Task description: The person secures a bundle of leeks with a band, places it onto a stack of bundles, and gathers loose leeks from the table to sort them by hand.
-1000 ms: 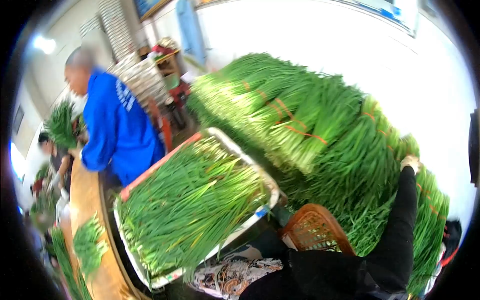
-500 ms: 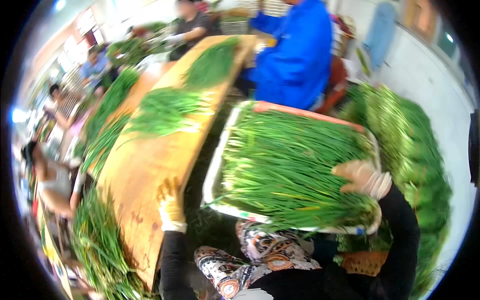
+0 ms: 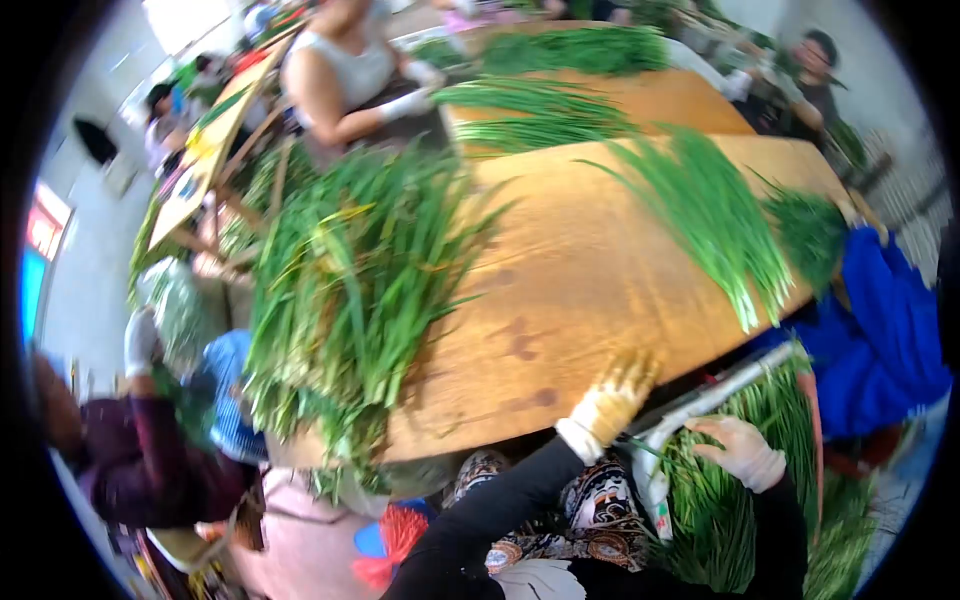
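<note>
My left hand (image 3: pixel 612 400), in a yellowed glove, lies at the near edge of the wooden table (image 3: pixel 560 290) with its fingers stretched out and nothing in them. Over the white-rimmed crate (image 3: pixel 655 470) is my right hand (image 3: pixel 745 453), in a pale glove, fingers apart and slightly bent. Long green chives (image 3: pixel 755 530) fill that crate, just below the right hand; whether its fingertips touch them is hard to tell. A loose bunch of chives (image 3: pixel 705 220) with white ends rests on the table's right side.
A big heap of untrimmed chives (image 3: pixel 350 300) covers the table's left end and hangs over the edge. More chives (image 3: pixel 570 50) lie on the far table. Co-workers sit around: one in a grey top (image 3: pixel 345 75), one in blue (image 3: pixel 890 330), one in dark purple (image 3: pixel 140 460).
My view has swung left, so the crate now sits lower right and the chive heap nearer the middle. My right hand has moved from the crate's right part toward its left side.
</note>
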Motion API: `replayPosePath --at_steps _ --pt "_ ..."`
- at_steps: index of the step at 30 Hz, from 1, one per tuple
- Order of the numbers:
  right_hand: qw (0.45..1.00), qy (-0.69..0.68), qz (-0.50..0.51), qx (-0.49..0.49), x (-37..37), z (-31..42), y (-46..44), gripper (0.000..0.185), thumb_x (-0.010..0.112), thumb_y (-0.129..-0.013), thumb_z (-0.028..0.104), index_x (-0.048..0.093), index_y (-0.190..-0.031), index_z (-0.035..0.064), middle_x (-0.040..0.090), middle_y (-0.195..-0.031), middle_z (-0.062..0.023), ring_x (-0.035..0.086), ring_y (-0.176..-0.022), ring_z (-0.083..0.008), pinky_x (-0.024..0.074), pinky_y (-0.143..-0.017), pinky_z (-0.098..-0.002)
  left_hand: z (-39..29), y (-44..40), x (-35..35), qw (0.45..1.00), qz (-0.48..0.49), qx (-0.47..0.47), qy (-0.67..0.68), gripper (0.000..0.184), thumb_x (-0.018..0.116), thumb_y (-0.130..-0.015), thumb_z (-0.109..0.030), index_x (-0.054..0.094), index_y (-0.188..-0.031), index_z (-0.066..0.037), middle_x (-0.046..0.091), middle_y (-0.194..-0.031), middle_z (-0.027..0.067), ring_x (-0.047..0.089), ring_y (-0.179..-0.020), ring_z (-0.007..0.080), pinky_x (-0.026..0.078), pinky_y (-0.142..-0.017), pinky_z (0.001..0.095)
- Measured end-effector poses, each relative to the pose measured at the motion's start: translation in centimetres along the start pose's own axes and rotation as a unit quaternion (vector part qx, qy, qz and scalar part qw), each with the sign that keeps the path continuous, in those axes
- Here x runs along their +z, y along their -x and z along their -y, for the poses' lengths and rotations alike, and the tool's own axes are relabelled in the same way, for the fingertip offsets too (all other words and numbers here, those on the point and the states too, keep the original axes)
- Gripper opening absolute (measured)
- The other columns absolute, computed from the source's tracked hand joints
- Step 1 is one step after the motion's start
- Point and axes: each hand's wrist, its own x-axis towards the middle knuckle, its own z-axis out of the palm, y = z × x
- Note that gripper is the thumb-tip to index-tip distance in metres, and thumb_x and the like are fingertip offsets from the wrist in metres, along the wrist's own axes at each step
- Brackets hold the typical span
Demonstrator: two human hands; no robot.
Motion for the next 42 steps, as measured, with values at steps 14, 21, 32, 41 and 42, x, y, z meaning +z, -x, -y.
replayPosePath --at_steps 14,21,32,41,42 --pt "0.986 -0.150 -0.059 -0.047 3.9 4.3 -5.4 0.012 0.058 -0.074 0.004 0.062 -0.085 0.0005 0.061 -0.083 -0.0105 0.058 -0.075 -0.0160 0.0452 -0.069 -0.0251 0.7 7.3 -7.3 0.985 -0.161 0.045 0.050 0.032 0.052 -0.074 -0.021 0.054 -0.102 -0.006 0.058 -0.089 0.0103 0.055 -0.084 0.0269 0.044 -0.075 0.0360" --pt "0.937 -0.338 -0.033 0.075 6.8 3.9 -0.2 0.016 0.052 -0.080 0.011 0.062 -0.082 -0.0016 0.063 -0.074 -0.0081 0.058 -0.066 -0.0112 0.0456 -0.059 -0.0209 6.7 16.9 -17.5 0.935 -0.315 -0.116 -0.110 0.014 0.061 -0.071 -0.011 0.063 -0.084 -0.010 0.060 -0.070 0.0084 0.058 -0.060 0.0226 0.046 -0.051 0.0302" --pt "0.881 -0.445 0.155 0.035 12.9 9.7 0.9 0.023 0.051 -0.084 0.021 0.060 -0.081 0.0001 0.063 -0.074 -0.0081 0.061 -0.063 -0.0117 0.0464 -0.054 -0.0203 9.0 15.6 -17.6 0.874 -0.217 -0.260 -0.349 0.092 0.066 -0.063 -0.048 0.024 -0.128 0.003 0.043 -0.117 0.0237 0.048 -0.100 0.0332 0.042 -0.082 0.0376" --pt "0.915 -0.345 0.205 -0.040 14.0 11.3 2.4 0.023 0.050 -0.084 0.022 0.061 -0.089 0.0020 0.062 -0.078 -0.0053 0.058 -0.067 -0.0110 0.0461 -0.063 -0.0218 11.2 11.4 -16.6 0.808 0.007 -0.487 -0.333 0.076 0.057 -0.077 -0.023 0.010 -0.135 -0.011 0.023 -0.135 0.0173 0.043 -0.105 0.0369 0.042 -0.078 0.0471" --pt "0.915 -0.347 0.200 -0.033 13.4 10.7 2.7 0.024 0.049 -0.085 0.022 0.060 -0.091 0.0016 0.062 -0.081 -0.0061 0.059 -0.070 -0.0114 0.0465 -0.066 -0.0219 10.9 11.6 -17.2 0.807 0.036 -0.496 -0.320 0.071 0.053 -0.080 -0.016 0.010 -0.136 -0.014 0.022 -0.136 0.0158 0.045 -0.103 0.0366 0.044 -0.074 0.0473"
